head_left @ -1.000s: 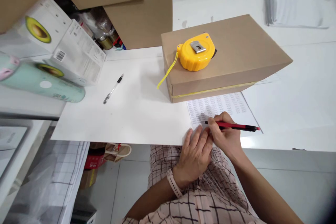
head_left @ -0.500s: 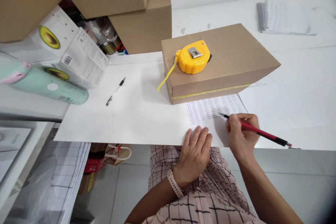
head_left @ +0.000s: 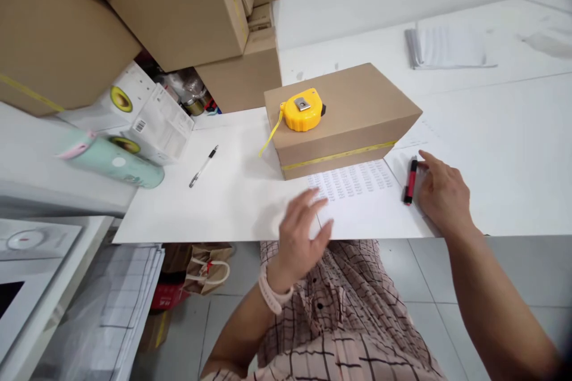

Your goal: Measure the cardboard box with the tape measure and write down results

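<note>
Beside my right hand (head_left: 445, 195) a red and black pen (head_left: 410, 183) lies on the white papers, its end close to my fingers. That hand rests on the table with its fingers loosely apart, gripping nothing. My left hand (head_left: 301, 226), fingers spread, hovers by the left edge of a printed sheet (head_left: 357, 187) with rows of small text. Part of this sheet is hidden under a brown cardboard box (head_left: 344, 116). On top of the box sits a yellow tape measure (head_left: 302, 111) with a yellow wrist strap. Another sheet (head_left: 413, 140) lies partly behind the box's right end.
A clear pen with a black grip (head_left: 204, 166) lies on the left of the white table (head_left: 241, 208). A mint bottle (head_left: 120, 162), avocado-printed boxes (head_left: 158, 116) and stacked cartons (head_left: 179, 12) fill the left side. A paper stack (head_left: 451, 47) lies at the back right.
My right hand has let go of the red pen, now lying on the papers, and moved right. My left hand has lifted off the table edge and shifted left. The view has turned somewhat.
</note>
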A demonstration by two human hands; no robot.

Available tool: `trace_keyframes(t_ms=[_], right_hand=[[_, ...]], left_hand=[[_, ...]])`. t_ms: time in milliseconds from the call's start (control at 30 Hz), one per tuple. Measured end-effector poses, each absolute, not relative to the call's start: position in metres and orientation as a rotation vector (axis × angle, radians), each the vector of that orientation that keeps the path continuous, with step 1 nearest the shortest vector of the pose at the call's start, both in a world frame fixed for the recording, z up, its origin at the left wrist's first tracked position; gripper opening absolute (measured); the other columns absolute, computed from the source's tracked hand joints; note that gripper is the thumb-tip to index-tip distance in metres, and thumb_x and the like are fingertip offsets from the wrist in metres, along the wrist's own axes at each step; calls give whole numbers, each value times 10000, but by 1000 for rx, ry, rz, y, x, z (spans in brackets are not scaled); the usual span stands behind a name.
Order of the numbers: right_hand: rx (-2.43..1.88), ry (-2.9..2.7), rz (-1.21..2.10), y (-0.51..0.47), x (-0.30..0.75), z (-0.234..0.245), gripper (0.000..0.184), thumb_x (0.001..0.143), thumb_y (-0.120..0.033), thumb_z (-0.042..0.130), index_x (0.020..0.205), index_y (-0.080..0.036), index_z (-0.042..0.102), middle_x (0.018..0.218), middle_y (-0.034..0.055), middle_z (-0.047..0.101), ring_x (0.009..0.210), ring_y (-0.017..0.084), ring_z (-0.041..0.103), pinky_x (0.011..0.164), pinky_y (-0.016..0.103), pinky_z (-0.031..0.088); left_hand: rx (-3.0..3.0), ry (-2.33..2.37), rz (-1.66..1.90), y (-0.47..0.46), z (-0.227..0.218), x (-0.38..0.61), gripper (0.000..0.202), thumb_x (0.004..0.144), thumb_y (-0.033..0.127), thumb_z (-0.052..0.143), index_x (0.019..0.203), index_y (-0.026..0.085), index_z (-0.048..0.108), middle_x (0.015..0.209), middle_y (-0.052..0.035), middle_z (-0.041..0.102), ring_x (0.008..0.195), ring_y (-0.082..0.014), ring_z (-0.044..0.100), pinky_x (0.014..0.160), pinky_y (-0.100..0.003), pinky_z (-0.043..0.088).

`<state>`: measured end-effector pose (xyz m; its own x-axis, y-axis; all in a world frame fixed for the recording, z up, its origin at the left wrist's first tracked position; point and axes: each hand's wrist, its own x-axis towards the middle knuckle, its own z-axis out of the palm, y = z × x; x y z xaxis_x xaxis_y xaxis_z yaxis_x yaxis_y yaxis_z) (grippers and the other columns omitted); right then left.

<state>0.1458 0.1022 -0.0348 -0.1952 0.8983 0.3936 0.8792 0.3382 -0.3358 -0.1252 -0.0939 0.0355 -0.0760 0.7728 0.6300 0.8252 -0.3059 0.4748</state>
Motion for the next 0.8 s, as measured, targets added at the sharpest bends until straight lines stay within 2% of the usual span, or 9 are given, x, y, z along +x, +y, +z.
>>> trace_keyframes(t_ms=[100,233,367,467,533,600,633,700,800], right_hand=[[-1520,-2054,77,101,142,-35,544,955,-185,334,1427,-138,599,1228,165,733,1124,330,638,961,480,521],[-1502,-2024,108,102,143,-36,508,962,-262,367,1391,-161,620,1198,153,747,1113,326,649,971,489,524],[-1494,-2002,120,101,144,-34,481,950,-322,403,1333,-173,652,1151,155,759,1083,341,666,954,505,534],[-1446,-1860,60,92,139,-24,436,967,-342,428,1268,-148,678,1180,199,743,1123,357,657,970,511,524],[-1356,-1703,60,80,130,-8,368,974,-365,468,1157,-156,709,1158,211,739,1134,350,658,993,506,515],[-1236,-1589,297,65,115,17,290,957,-417,545,1054,-205,719,1084,162,750,1073,317,687,977,492,535],[-1170,-1564,578,57,106,31,281,945,-456,594,1075,-237,713,1103,124,747,1045,290,703,949,471,557],[-927,-1530,1239,44,88,60,384,946,-560,591,1200,-290,688,1154,86,738,1044,259,711,914,454,586],[-679,-1473,1720,33,67,94,495,915,-656,600,1224,-286,715,1210,99,723,1091,248,686,935,436,585]], left_hand=[[-1870,-1666,-1329,-53,79,-157,338,987,320,627,1297,202,567,1369,-140,644,1332,-267,573,1119,-505,473],[-1903,-1776,-1196,16,111,-182,533,927,403,686,1384,200,502,1532,-170,502,1471,-313,406,1208,-511,329],[-2013,-1993,-1150,57,113,-192,489,852,281,737,1306,224,565,1376,-110,629,1314,-310,522,1127,-483,404],[-1973,-1974,-1338,53,112,-189,437,814,221,752,1225,203,604,1242,-89,678,1187,-298,581,1081,-514,434],[-1990,-1946,-1555,34,115,-179,496,811,267,782,1258,189,582,1235,-99,672,1178,-289,604,1054,-500,467],[-2134,-1949,-1802,9,119,-165,607,832,376,795,1345,202,520,1256,-112,664,1163,-268,638,990,-438,526],[-2274,-1949,-1895,-3,121,-158,663,840,432,792,1385,217,481,1257,-116,669,1147,-259,654,951,-409,550],[-2483,-1949,-1954,-25,124,-146,721,830,506,792,1405,237,450,1279,-125,669,1148,-261,667,929,-388,566],[-2530,-2020,-1873,-44,126,-138,755,806,523,809,1404,245,442,1280,-126,677,1154,-271,667,957,-406,555]])
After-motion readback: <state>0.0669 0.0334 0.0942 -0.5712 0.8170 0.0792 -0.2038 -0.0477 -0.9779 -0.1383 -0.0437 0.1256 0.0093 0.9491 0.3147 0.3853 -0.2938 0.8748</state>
